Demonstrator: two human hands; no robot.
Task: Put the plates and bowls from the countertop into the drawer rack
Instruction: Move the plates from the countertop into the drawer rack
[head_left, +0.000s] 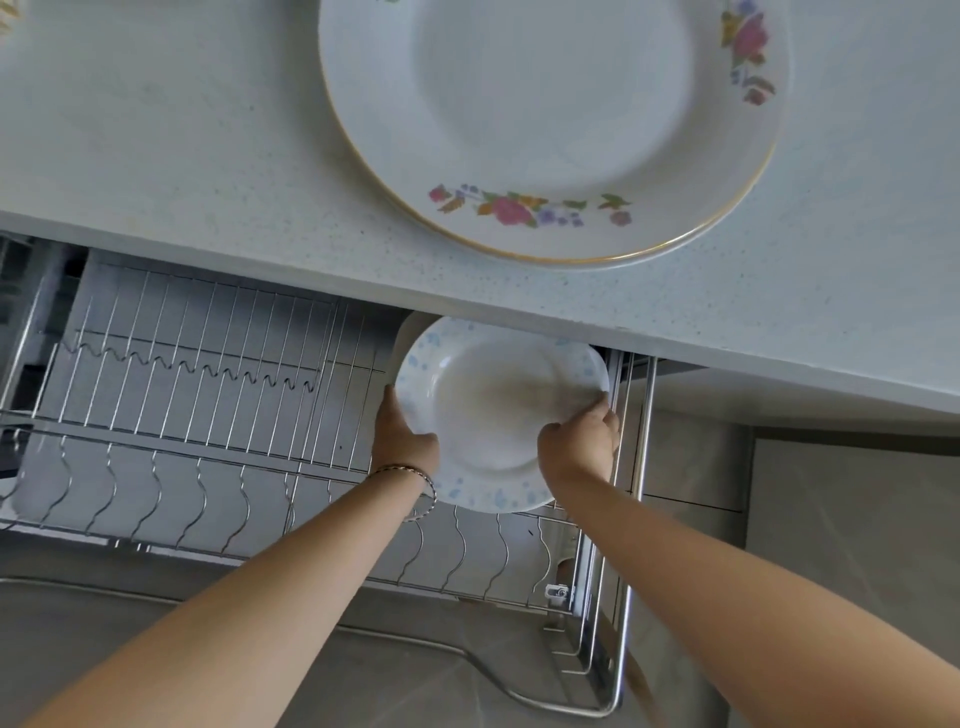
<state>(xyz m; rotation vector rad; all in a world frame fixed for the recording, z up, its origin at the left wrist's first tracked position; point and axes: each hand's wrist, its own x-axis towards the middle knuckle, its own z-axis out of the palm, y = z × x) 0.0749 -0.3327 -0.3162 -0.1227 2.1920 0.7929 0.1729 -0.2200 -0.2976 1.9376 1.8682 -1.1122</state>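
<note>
Both forearms (234, 597) reach down while my left hand (406, 434) and right hand (582, 441) grip the blue-speckled plate (493, 400) by its rim over the right end of the drawer rack (208, 441), where I judge its top edge could knock the countertop (156, 156) lip or miss a slot.

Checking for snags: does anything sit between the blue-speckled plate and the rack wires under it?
Nothing visible. The left hand and right hand hold the plate over bare rack wires; another white dish stands close behind it.

Speckled countertop (156, 156) bears stack of floral gold-rimmed plates (550, 130) near front edge.
</note>
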